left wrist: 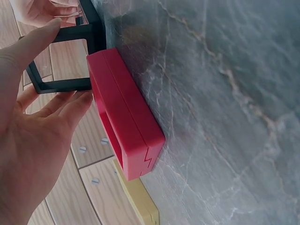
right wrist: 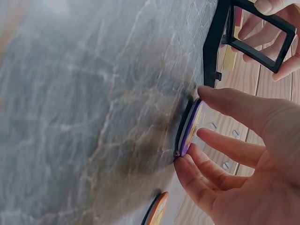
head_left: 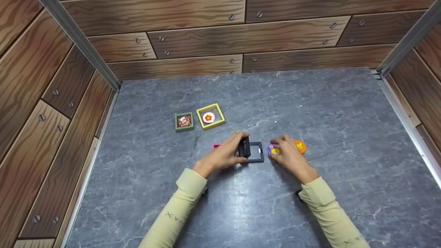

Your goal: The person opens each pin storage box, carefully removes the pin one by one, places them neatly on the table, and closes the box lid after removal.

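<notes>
My left hand (head_left: 222, 151) grips the raised half of a black square display frame (head_left: 245, 148) between thumb and fingers. The other half lies flat on the table, joined to it like an opened case, with a clear window. Just right of the frame, my right hand (head_left: 291, 156) pinches a round purple badge (right wrist: 191, 126) by its edge, close over the tabletop. An orange round badge (head_left: 301, 147) lies beyond that hand, partly covered by it in the head view. Beside the black frame stands a pink-red frame (left wrist: 124, 108), mostly hidden behind my left hand from above.
Farther back on the left, a yellow square frame (head_left: 221, 112) holds a white badge with a red flower (head_left: 208, 117). A smaller green frame (head_left: 185, 129) beside it contains a red patterned badge (head_left: 184, 121). Wood-patterned walls (head_left: 196, 44) border the grey marbled table (head_left: 327, 103).
</notes>
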`<state>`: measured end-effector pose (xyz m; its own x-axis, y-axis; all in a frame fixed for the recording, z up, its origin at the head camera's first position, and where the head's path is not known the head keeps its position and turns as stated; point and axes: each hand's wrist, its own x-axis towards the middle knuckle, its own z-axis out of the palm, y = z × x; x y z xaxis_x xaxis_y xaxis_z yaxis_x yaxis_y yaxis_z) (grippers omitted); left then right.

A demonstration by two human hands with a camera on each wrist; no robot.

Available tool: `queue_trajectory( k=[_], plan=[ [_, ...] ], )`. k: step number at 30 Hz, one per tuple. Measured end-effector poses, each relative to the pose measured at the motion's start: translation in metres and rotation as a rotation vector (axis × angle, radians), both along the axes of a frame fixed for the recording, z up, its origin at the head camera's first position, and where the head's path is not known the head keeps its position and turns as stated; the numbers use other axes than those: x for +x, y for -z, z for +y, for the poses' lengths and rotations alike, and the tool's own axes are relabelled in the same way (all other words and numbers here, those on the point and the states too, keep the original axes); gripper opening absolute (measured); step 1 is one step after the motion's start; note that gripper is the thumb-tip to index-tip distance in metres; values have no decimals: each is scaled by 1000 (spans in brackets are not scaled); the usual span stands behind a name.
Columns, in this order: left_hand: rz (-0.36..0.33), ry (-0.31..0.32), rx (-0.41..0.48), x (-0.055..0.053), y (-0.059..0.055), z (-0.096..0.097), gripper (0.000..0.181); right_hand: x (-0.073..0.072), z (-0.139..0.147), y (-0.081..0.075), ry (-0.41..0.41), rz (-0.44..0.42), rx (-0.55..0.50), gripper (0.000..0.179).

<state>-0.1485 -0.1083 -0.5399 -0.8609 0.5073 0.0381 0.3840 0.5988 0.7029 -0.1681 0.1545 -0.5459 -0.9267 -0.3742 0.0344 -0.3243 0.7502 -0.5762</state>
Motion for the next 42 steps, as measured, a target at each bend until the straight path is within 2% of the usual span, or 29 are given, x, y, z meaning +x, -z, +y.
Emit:
queue_trajectory(
  k=[6,11,16,20,27,36,42],
  plan=[
    [8,-2,-12,1,1,0,81,1,0,-2,30,10,-48,55],
    [8,-23,-24,2,3,1,85,1,-8,-5,45,65,-107,42],
    [30,-33,-38,3,1,4,79,1,-22,-12,21,36,-142,34],
    [72,-19,-52,2,1,7,75,2,-32,-16,0,14,-142,34],
    [85,-10,-68,2,1,12,74,2,-39,-18,2,25,-151,32],
    [82,-33,-181,1,-4,22,74,1,-36,-19,-9,30,-116,34],
    [123,-39,-251,2,-6,29,71,-2,-33,-16,-7,9,-69,35]
  ],
)
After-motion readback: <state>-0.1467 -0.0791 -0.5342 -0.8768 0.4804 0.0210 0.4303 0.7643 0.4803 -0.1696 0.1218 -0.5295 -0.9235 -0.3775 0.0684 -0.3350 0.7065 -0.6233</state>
